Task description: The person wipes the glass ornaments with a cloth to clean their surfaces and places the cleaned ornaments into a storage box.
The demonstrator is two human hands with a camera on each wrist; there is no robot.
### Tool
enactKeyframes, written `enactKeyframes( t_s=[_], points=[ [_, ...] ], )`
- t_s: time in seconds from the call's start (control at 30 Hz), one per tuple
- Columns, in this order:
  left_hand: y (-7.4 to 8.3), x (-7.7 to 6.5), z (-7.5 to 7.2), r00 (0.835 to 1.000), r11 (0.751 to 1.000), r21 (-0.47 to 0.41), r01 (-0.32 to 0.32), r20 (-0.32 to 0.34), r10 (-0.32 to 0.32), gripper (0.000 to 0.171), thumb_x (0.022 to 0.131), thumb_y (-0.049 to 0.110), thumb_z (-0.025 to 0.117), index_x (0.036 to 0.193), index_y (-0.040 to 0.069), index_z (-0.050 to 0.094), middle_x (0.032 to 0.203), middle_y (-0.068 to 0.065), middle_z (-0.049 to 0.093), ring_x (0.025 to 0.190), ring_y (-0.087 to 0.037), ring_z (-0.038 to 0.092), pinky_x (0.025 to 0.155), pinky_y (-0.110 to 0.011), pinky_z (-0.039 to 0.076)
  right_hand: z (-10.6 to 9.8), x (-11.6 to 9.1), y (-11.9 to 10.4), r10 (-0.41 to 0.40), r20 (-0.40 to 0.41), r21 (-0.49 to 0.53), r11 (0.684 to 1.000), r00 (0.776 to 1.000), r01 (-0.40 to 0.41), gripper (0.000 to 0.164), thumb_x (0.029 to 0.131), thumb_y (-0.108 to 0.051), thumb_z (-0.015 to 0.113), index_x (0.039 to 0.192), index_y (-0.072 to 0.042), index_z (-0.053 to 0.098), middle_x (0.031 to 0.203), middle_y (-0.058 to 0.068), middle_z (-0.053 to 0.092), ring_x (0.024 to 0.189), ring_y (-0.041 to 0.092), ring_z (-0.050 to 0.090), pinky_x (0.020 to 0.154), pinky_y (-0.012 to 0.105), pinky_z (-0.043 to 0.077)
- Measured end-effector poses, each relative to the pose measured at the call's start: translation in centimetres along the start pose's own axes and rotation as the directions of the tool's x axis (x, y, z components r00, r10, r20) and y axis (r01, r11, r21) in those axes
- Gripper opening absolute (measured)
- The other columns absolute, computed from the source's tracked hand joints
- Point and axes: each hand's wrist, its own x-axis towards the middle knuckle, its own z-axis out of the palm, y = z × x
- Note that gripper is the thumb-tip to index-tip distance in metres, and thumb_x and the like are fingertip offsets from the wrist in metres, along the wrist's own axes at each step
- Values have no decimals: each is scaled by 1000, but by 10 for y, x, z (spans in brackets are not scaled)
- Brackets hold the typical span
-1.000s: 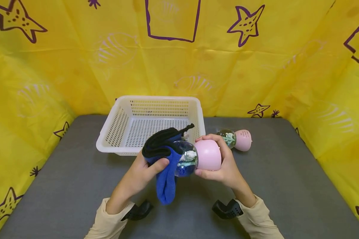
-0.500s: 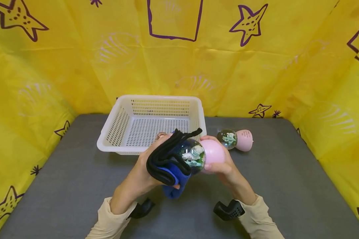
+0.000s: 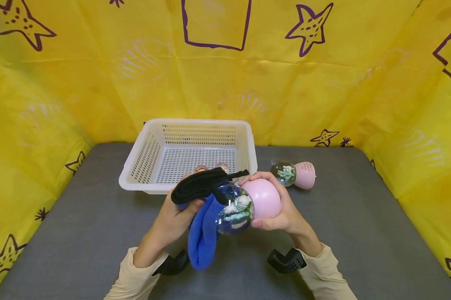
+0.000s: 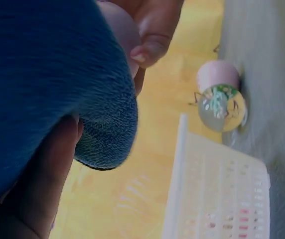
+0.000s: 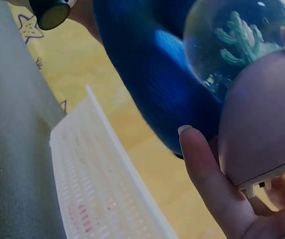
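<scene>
In the head view my right hand grips a snow globe by its pink base. The clear ball, with white and green figures inside, points left. A folded blue fluffy cloth with a black edge and cord lies against the glass, and my left hand holds it with the thumb on top. Up close in the left wrist view, the cloth bulges over the fingers. The right wrist view has the globe's ball next to the cloth, with fingers round the base.
A white perforated basket stands behind my hands; small round shiny items show inside, partly hidden by the cloth. To its right a second pink-based snow globe lies on its side on the grey table. Yellow patterned fabric surrounds the table.
The cloth and globe tilted and shifted right, then swung back left and slightly lower. My left hand turned over with the cloth and back. The right hand kept hold of the base.
</scene>
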Motion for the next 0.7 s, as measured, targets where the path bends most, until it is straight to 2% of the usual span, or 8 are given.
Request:
enactKeyframes(
  t_s=[0.07, 0.17, 0.23, 0.3, 0.43, 0.53, 0.63, 0.7],
  points=[
    [1, -2, 0, 996, 996, -5, 89, 10, -89, 37, 104, 22, 50, 134, 2, 57, 139, 3, 57, 130, -8, 51, 113, -21, 36, 0, 0, 0, -31, 21, -59, 998, 999, 32, 64, 76, -16, 84, 129, -10, 49, 128, 4, 59, 117, 20, 57, 81, 34, 59],
    [3, -3, -1, 977, 978, 11, 207, 49, -208, 35, 106, 18, 43, 129, -4, 58, 130, -9, 62, 120, -5, 54, 106, -18, 40, 1, -1, -1, -61, 30, -132, 989, 998, 65, 66, 75, -20, 86, 128, -6, 49, 129, 3, 58, 117, 20, 57, 81, 36, 59],
    [3, -4, -3, 968, 972, 21, 236, 81, -237, 39, 108, 22, 39, 129, -5, 57, 129, -17, 61, 120, -4, 53, 107, -17, 38, 2, 0, -2, -69, 19, -160, 985, 997, 71, 67, 74, -22, 87, 127, -5, 49, 128, 3, 57, 116, 20, 57, 81, 36, 59],
    [4, -2, -4, 971, 976, 25, 215, 103, -217, 42, 108, 25, 38, 133, -5, 54, 133, -20, 58, 128, -7, 50, 113, -19, 33, 2, 1, -3, -73, 2, -171, 983, 997, 73, 69, 73, -22, 87, 127, -3, 49, 128, 3, 57, 115, 21, 57, 81, 37, 59],
    [4, 3, -5, 987, 993, 35, 113, 108, -116, 48, 106, 32, 46, 140, -1, 50, 146, -12, 52, 142, -13, 40, 121, -24, 25, 3, 1, -4, -41, -62, -180, 983, 997, 29, 71, 72, -18, 88, 128, -2, 48, 128, 2, 58, 114, 20, 58, 81, 36, 59],
    [8, 5, -5, 994, 995, 74, 66, 84, -72, 55, 99, 37, 59, 140, 1, 51, 142, -11, 55, 138, -16, 47, 118, -25, 32, 2, 1, -3, 15, -139, -169, 985, 990, -39, 72, 69, -8, 88, 129, -5, 48, 127, 1, 60, 112, 18, 59, 79, 34, 60],
    [15, 6, -2, 996, 978, 201, 53, 66, -67, 64, 92, 43, 69, 141, 6, 51, 139, -12, 58, 131, -20, 53, 115, -27, 37, 2, -1, -2, 68, -222, -171, 979, 973, -107, 72, 66, 3, 86, 127, -10, 49, 123, -1, 62, 104, 16, 61, 74, 32, 59],
    [20, 6, 0, 996, 945, 326, 29, 68, -55, 67, 89, 44, 72, 141, 9, 51, 138, -14, 58, 128, -26, 56, 113, -34, 42, 3, 0, -2, 91, -263, -183, 973, 960, -143, 73, 65, 6, 84, 127, -12, 50, 120, -2, 61, 99, 16, 62, 71, 32, 59]
  ],
)
